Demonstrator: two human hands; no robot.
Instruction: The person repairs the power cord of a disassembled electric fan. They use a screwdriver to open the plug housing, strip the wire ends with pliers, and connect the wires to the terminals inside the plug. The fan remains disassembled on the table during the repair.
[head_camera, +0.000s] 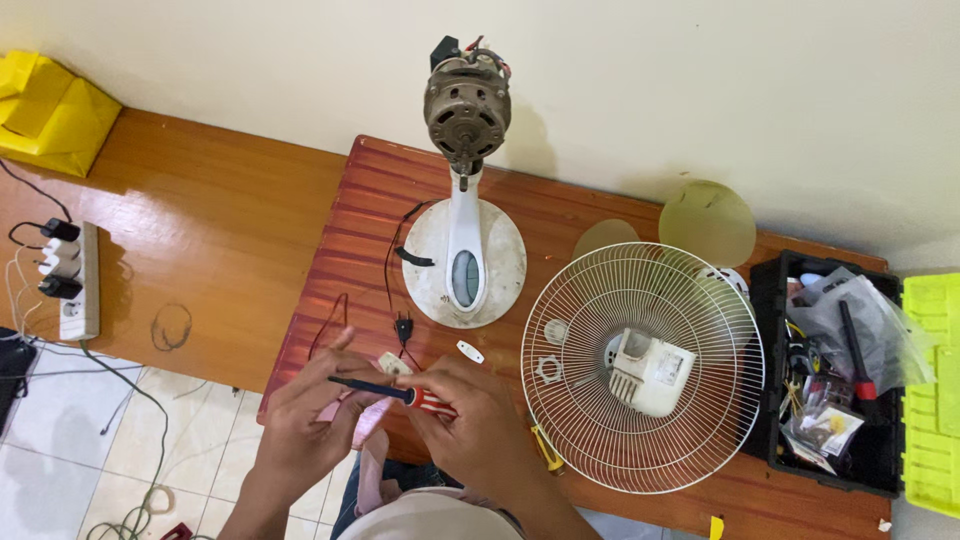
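Over on the right edge of the reddish table (360, 200) sat a black toolbox (765, 350), lid open, crammed with stuff: a clear plastic bag (875, 325), a tool with a black shaft and red collar (855, 355), some small packets and wire bits too jumbled to sort out. Its yellow-green lid (932, 390) ran off the frame. Just left of it lay a white fan grille (640, 365), dished up like a bowl, holding a white plastic motor cover (652, 372) and a couple of small white rings.

The left hand (300, 425) was pinching the dark shaft of a screwdriver (395, 392) near its tip, with a pink something half hidden underneath, hard to identify. The right hand (478, 425) was wrapped around the red and white handle. Both hovered at the near edge of the table, in front of the fan stand (465, 255) with its bare motor (467, 105) exposed. Whatever the tip was touching couldn't be made out.
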